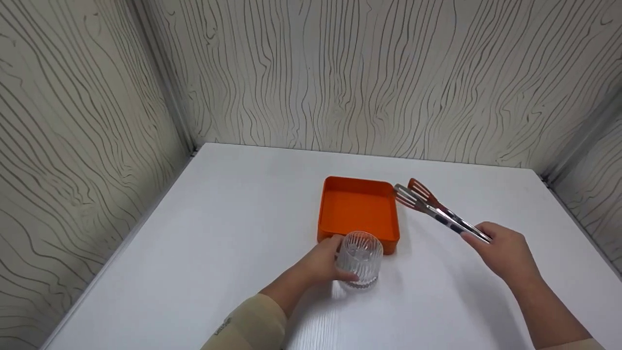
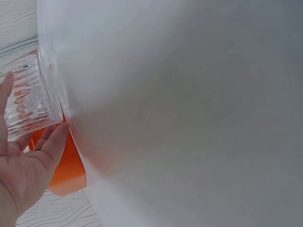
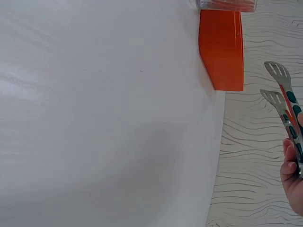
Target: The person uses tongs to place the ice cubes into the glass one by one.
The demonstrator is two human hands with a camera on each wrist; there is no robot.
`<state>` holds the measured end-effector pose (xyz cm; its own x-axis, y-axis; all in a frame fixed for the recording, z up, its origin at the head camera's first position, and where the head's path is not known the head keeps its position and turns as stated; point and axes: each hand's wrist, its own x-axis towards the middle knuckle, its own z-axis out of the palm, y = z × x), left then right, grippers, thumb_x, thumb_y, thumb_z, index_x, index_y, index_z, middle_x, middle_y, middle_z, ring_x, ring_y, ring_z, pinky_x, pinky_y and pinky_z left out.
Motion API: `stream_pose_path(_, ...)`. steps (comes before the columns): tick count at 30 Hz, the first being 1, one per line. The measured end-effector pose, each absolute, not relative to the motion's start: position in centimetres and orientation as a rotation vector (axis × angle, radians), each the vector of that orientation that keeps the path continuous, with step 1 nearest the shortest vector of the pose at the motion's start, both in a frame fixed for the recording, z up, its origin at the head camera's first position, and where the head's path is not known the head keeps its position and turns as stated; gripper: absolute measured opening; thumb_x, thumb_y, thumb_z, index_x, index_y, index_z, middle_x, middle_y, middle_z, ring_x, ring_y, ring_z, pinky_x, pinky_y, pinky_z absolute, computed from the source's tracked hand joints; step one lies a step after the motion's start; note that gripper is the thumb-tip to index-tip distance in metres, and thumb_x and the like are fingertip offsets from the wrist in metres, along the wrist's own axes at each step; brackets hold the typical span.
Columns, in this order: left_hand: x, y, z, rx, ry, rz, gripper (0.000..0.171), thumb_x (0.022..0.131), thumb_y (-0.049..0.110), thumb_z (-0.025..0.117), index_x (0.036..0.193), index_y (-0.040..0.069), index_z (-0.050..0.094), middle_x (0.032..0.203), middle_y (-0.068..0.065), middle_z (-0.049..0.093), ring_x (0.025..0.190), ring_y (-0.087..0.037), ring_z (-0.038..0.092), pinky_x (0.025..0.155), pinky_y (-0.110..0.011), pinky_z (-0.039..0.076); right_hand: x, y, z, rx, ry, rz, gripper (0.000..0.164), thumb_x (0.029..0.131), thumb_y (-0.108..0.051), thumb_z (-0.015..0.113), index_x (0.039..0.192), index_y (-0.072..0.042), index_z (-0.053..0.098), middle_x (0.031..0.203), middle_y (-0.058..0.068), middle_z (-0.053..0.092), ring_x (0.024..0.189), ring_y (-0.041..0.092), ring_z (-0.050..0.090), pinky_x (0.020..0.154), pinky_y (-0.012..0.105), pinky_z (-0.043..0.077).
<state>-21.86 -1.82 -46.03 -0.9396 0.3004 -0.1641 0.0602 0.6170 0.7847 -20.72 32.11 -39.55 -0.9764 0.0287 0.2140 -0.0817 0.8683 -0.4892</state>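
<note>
A clear ribbed glass (image 1: 361,260) stands at the front side of a square orange tray (image 1: 358,209). My left hand (image 1: 316,262) holds the glass from its left, thumb on the near side and fingers toward the tray. In the left wrist view the glass (image 2: 28,97) sits between thumb and fingers, close to the white surface. My right hand (image 1: 508,250) grips metal tongs (image 1: 449,218) by the handle end. Their slotted tips are spread apart above the table by the tray's right side, with nothing between them, as the right wrist view of the tongs (image 3: 288,111) confirms.
A white tabletop (image 1: 233,209) lies beneath everything. Wood-grain patterned panels (image 1: 311,73) rise behind it, with another panel (image 1: 73,160) on the left and one (image 1: 600,180) on the right.
</note>
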Motion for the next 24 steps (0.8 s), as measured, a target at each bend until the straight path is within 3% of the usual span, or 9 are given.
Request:
stream_pose_path(4, -21.9, -1.9, -46.0, 0.287, 2.556, 1.238, 0.076, 0.060, 0.040, 0.083, 0.123, 0.027, 0.043, 0.111, 0.011, 0.053, 0.107, -0.015, 0.050, 0.096, -0.041, 0.042, -21.5, 32.8, -40.6, -0.033, -2.818, 0.754, 0.037, 0.087, -0.040, 0.060, 0.090, -0.004, 0.061, 0.072, 0.005, 0.058, 0.061, 0.019, 0.044, 0.048, 0.029, 0.035)
stream_pose_path(11, -22.0, -2.0, -46.1, 0.343, 2.580, 1.224, 0.070, 0.062, 0.039, 0.082, 0.120, 0.026, 0.045, 0.107, 0.012, 0.053, 0.103, -0.012, 0.051, 0.093, -0.036, 0.045, -22.3, 33.3, -42.6, -0.085, -2.835, 0.732, 0.029, 0.087, -0.031, 0.060, 0.082, -0.002, 0.058, 0.062, 0.003, 0.051, 0.055, 0.017, 0.042, 0.045, 0.027, 0.033)
stream_pose_path(24, -21.9, -2.2, -46.1, 0.325, 2.590, 1.224, 0.070, 0.063, 0.038, 0.082, 0.121, 0.026, 0.045, 0.110, 0.011, 0.053, 0.105, -0.015, 0.051, 0.092, -0.037, 0.045, -22.6, 33.0, -44.8, -0.106, -2.972, 0.661, 0.032, 0.087, -0.033, 0.059, 0.080, -0.003, 0.054, 0.061, 0.004, 0.051, 0.054, 0.018, 0.044, 0.045, 0.029, 0.034)
